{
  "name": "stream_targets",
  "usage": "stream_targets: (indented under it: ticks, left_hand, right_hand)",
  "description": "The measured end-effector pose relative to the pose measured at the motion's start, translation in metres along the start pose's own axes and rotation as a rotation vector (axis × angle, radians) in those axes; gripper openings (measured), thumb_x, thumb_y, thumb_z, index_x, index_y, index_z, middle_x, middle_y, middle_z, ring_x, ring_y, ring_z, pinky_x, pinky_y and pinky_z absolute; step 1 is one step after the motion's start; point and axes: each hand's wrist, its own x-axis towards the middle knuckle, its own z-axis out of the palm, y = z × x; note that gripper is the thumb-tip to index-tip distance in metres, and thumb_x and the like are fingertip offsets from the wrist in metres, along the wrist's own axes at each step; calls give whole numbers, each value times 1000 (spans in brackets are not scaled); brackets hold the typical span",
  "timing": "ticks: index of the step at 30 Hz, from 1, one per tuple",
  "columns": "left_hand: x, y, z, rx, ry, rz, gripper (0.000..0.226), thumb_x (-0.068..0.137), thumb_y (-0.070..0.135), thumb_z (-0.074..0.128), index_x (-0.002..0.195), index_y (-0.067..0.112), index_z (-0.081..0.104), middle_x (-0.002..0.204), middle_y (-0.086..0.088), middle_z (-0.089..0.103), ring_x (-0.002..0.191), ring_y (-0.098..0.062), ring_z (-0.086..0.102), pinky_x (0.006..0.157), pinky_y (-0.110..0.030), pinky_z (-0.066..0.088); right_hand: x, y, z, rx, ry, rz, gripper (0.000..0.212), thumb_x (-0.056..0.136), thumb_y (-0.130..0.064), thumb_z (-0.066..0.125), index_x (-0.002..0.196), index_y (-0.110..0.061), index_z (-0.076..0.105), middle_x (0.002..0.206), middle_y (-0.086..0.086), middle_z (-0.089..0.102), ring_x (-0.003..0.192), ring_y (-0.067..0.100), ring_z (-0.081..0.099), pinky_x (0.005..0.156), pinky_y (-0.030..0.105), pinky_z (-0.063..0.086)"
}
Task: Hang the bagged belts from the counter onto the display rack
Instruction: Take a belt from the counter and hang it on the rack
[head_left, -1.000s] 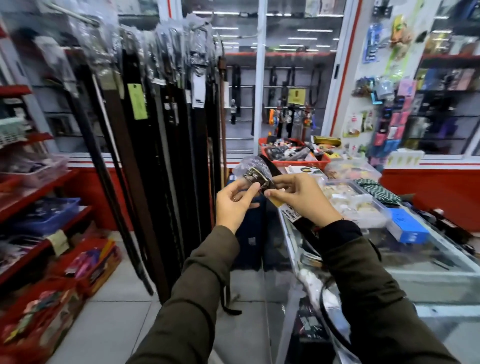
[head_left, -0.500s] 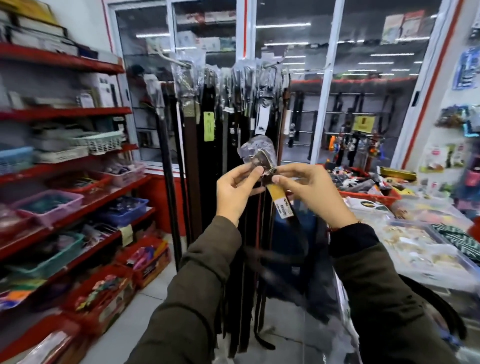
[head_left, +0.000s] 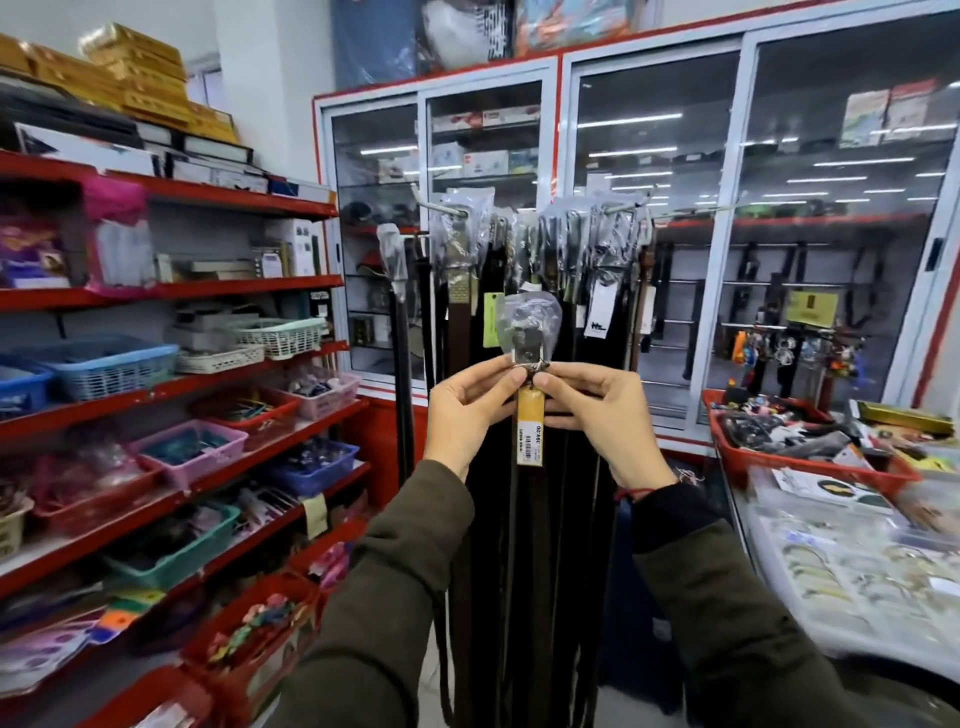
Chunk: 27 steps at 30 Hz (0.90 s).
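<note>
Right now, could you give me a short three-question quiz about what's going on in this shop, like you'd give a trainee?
1. True or false: the bagged belt already hangs on the display rack.
2. Which hands pinch the belt just below its bagged buckle? A) left hand only B) right hand only C) both
3. Fill in: the tag dangling under the buckle is mostly ____ in colour.

Key:
1. False; it is held in front of the rack, below its hooks.
2. C.
3. Yellow.
</note>
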Motion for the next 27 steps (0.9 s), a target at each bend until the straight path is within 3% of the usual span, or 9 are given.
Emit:
stream_targets:
  ticks: [8, 12, 15, 18, 27]
  left_hand:
    - [38, 48, -30, 10, 61, 133, 23, 89, 8, 73, 112, 10, 74, 104, -7, 79, 95, -15, 76, 77, -24, 62]
    - [65, 78, -43, -28, 110, 209, 22, 87, 9, 77, 109, 10, 75, 103, -9, 79, 96, -20, 76, 79, -27, 61]
    - [84, 97, -47, -63, 152, 239, 26, 86, 10, 78, 111, 6, 74, 107, -14, 78, 93, -20, 76, 82, -29, 62]
    - [99, 109, -50, -93, 148, 248, 21, 87, 7, 76, 108, 6, 74, 107, -16, 76, 88, -19, 75, 79, -27, 63]
    - [118, 107, -56, -92, 95, 163, 23, 90, 12, 74, 111, 2, 74, 104, -16, 78, 85, -19, 76, 76, -26, 63]
  right_hand:
    - [40, -26, 58, 115, -67, -57, 30, 90, -13, 75, 116, 1, 74, 99, 17, 80, 81, 22, 79, 70, 30, 65]
    - [67, -50, 91, 154, -76, -100, 31, 89, -8, 75, 117, 6, 72, 101, 23, 77, 69, 15, 76, 67, 28, 66]
    - [88, -65, 112, 172, -56, -120, 35, 86, -8, 78, 116, 6, 69, 104, 27, 76, 71, 23, 74, 66, 31, 65]
    - [105, -73, 127, 174, -10, -142, 38, 83, -9, 82, 116, 2, 66, 99, 25, 77, 74, 28, 75, 61, 31, 66]
    - [116, -68, 133, 174, 48, -157, 29, 84, -11, 81, 109, 3, 74, 82, 18, 76, 57, 14, 73, 53, 23, 60]
